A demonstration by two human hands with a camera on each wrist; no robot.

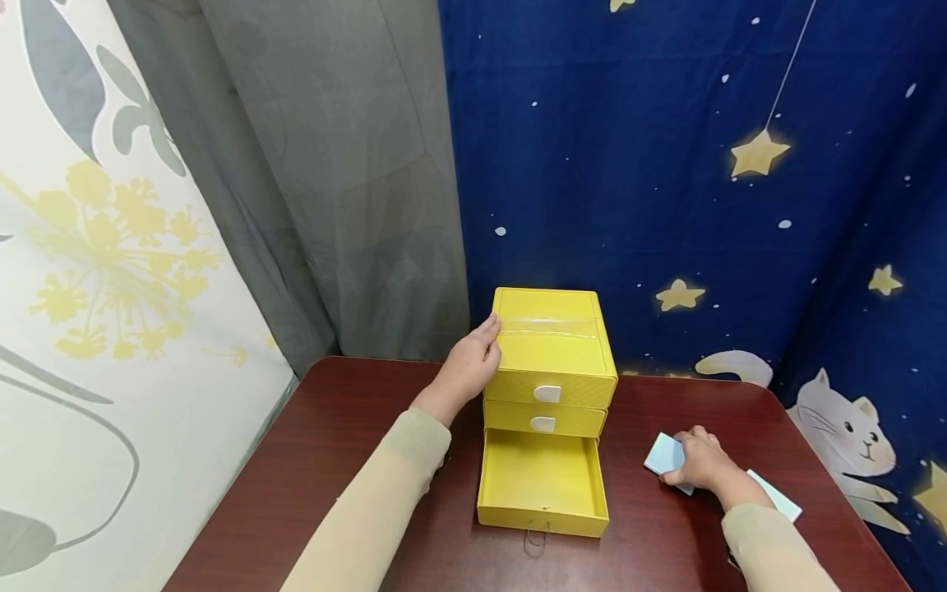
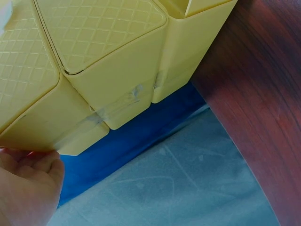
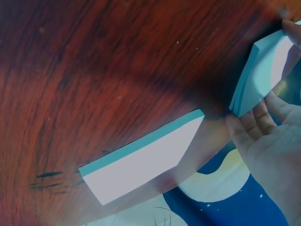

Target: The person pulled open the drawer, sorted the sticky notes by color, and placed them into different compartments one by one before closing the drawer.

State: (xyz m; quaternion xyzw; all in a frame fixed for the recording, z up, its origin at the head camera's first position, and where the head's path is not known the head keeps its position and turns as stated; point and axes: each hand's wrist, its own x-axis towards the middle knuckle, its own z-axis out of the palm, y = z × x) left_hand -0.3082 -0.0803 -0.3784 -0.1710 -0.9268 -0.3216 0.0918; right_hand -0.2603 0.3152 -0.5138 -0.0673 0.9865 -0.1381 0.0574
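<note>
A yellow three-drawer box (image 1: 551, 349) stands on the table, its bottom drawer (image 1: 543, 473) pulled out with nothing in it. My left hand (image 1: 464, 362) rests against the box's upper left side, fingers at the top edge; the left wrist view shows this hand (image 2: 30, 183) touching the box's side (image 2: 113, 94). On the right, my right hand (image 1: 703, 460) holds a light blue sticky note pad (image 1: 663, 454) between thumb and fingers. In the right wrist view, the held pad (image 3: 256, 75) is tilted, its sheets slightly fanned. Another pale pad (image 3: 146, 160) lies flat nearby, partly behind the right wrist in the head view.
The dark red wooden table (image 1: 325, 477) carries everything. A wire loop (image 1: 536, 536) hangs at the open drawer's front. Clear tape (image 1: 547, 326) crosses the box's top. A grey curtain (image 1: 355, 189) and a blue star-patterned curtain (image 1: 629, 181) hang behind the table.
</note>
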